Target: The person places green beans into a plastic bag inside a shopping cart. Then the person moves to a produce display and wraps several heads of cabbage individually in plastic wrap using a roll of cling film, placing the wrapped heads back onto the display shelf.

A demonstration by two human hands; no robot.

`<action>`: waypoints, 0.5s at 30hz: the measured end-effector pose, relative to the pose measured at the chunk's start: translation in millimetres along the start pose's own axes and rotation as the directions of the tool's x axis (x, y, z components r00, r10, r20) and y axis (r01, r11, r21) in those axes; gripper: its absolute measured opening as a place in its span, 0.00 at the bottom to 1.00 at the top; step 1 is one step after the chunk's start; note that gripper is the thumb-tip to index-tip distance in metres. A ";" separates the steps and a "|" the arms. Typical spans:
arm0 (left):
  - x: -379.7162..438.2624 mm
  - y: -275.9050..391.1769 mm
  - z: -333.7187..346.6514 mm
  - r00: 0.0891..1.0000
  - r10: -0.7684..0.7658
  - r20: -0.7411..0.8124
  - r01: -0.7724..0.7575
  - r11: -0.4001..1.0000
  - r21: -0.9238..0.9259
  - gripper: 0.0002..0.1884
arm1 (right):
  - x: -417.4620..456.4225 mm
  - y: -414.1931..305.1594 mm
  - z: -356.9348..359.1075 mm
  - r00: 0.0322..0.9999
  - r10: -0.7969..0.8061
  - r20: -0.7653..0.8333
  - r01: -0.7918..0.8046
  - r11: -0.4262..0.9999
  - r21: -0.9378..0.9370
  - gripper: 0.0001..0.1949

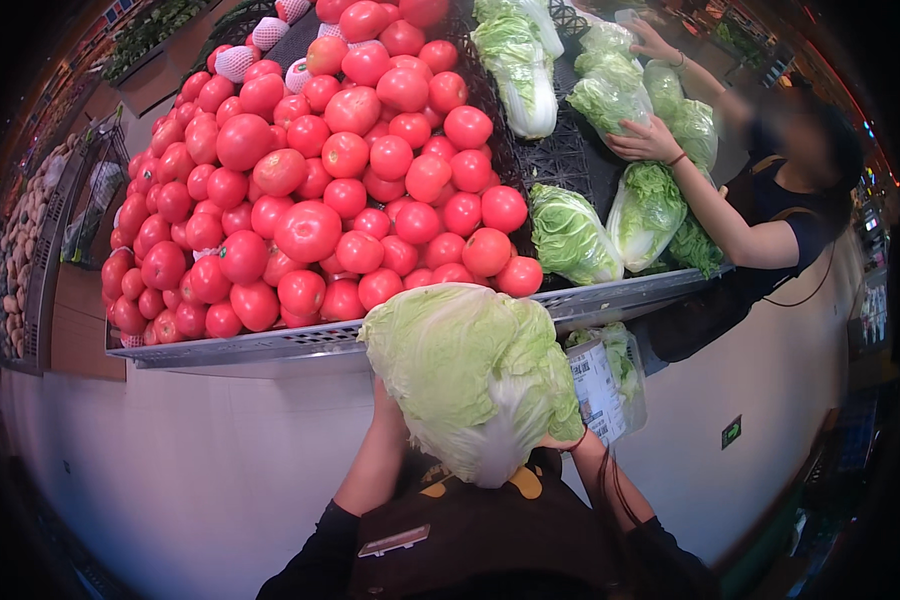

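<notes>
A large unwrapped napa cabbage (pixel 472 367) is held up in front of my dark apron, its white base towards me. My right hand (pixel 558 442) supports it low on the right side, with most of the fingers beneath the leaves. At the left, my left hand (pixel 387 409) reaches up behind the cabbage; its fingers are hidden, and only the wrist area shows. The cabbage's far edge overlaps the front rim of a produce stand in this view; I cannot tell whether they touch.
Tomatoes (pixel 307 229) are heaped at the stand's left. Plastic-wrapped napa cabbages (pixel 649 214) lie at the right on black crates (pixel 551 161). A co-worker's hand (pixel 645 139) rests on one. A clear bin (pixel 634 394) with leaves and printed labels (pixel 598 390) stands below the metal rim (pixel 255 349).
</notes>
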State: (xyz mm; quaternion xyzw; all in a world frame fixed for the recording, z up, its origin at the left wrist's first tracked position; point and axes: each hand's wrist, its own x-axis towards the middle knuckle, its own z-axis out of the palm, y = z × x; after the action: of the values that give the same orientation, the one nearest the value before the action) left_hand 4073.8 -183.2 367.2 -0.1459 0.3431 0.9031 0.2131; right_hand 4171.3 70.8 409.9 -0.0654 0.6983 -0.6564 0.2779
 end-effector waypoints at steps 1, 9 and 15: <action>-3.0 -0.6 6.1 1.000 0.008 -0.007 -0.008 1.000 -0.014 0.27 | -0.5 -0.8 -6.2 0.999 0.029 0.018 -0.028 0.999 -0.025 0.46; -19.9 20.9 45.1 0.982 0.167 -0.092 -0.161 0.984 0.070 0.23 | 19.2 -12.4 -38.0 0.980 0.018 0.200 -0.012 1.000 -0.028 0.47; -14.7 31.6 51.3 0.985 0.154 -0.073 -0.153 0.988 0.019 0.23 | 36.6 -64.3 -114.8 0.895 -0.231 -0.382 0.141 0.958 -0.250 0.09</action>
State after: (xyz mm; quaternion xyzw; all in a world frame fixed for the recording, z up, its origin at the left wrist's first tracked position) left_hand 4065.2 -173.7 427.9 -0.1513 0.3672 0.9084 0.1311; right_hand 4068.7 146.9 458.3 -0.0239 0.7983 -0.5995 0.0532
